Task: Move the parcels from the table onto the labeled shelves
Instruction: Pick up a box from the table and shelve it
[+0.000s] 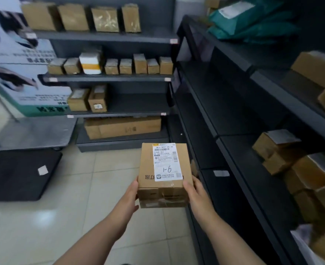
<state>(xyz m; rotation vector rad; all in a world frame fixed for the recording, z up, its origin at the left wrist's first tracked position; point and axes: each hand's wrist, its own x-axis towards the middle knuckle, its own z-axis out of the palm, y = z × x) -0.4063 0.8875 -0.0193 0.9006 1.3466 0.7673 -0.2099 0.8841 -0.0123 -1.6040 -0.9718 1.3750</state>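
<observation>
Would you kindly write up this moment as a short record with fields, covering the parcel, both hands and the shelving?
parcel: cardboard box, held above the tiled floor
label: white shipping label on the top face, handwritten 1-6
left hand: left hand grips the box's left side
right hand: right hand grips the box's right side
ahead: grey shelf unit with rows of brown cartons
right: dark shelf unit, green mailers on top
status: box not yet shelved
</observation>
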